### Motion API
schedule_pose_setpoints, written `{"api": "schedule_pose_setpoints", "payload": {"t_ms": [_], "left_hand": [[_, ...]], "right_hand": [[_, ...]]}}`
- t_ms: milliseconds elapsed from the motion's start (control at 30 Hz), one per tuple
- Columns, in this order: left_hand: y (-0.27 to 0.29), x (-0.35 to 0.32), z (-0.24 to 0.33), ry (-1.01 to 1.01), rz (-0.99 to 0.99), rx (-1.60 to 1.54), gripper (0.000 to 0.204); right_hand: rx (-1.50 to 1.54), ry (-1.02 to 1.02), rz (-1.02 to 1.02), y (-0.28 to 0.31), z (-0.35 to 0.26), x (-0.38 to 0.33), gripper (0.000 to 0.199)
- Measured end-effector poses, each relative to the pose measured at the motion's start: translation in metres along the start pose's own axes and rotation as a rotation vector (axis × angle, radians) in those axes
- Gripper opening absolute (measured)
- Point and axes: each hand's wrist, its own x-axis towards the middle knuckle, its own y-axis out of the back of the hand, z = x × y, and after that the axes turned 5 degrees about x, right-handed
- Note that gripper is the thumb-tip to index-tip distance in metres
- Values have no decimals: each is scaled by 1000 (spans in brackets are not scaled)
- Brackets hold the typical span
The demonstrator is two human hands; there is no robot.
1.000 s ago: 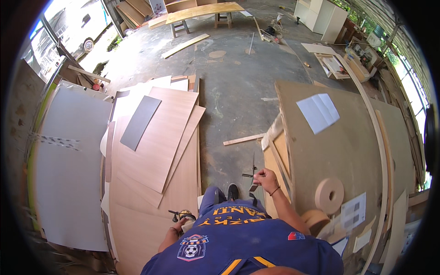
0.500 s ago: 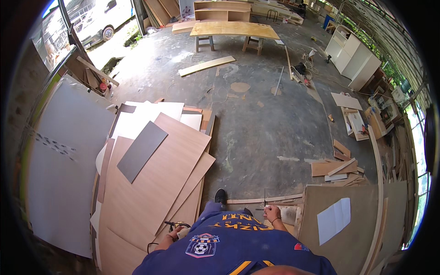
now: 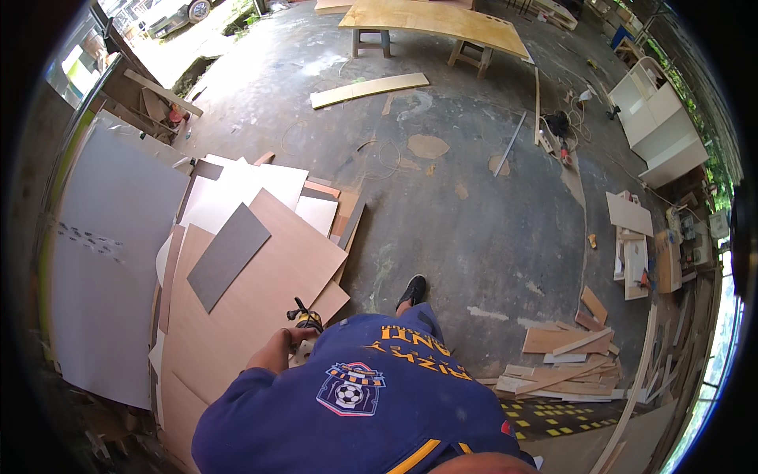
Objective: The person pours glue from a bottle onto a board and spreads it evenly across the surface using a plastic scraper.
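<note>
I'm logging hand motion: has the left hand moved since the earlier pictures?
Yes; the left hand has moved forward, now nearer the grey panel lying on the stacked sheets.

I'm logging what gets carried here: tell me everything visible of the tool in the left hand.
The tool is yellow and black, with a dark, slim part jutting up. The left hand holds it close to the blue shirt, wood-toned sheets beyond. The hand hides some of it; material and exact kind cannot be told.

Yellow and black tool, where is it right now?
In the head view, the tool is in the left hand, left of and below centre, beside the shirt and with wood sheets beyond it.
</note>
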Motion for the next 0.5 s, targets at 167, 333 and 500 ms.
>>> {"api": "schedule_pose_setpoints", "payload": {"t_ms": [167,333,500], "left_hand": [[28,12,95,-53,13,-154,53],[58,25,213,-116,39,-172,59],[89,71,283,-167,-174,-519,48]], "right_hand": [[347,-192,-188,85,-217,109,22],[141,183,-77,153,-363,270,22],[280,210,-12,150,-473,379,20]]}}
